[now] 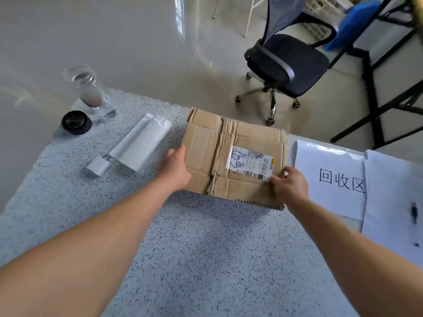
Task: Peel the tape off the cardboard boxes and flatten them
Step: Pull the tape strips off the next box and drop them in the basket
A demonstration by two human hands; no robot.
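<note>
Crumpled brown cardboard box being gripped edgewise by left hand; white shipping label being picked by right hand, pinch unclear. Risk: label tearing beside fingertips.

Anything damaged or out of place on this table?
The cardboard box is battered: its top is creased and torn along the centre seam, and its near edge is ragged. The shipping label on it is wrinkled and scribbled over in pen. Nothing looks spilled.

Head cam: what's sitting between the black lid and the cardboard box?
A white pouch lies flat on the table between the black lid and the cardboard box, apart from both; seen in the head view.
</note>
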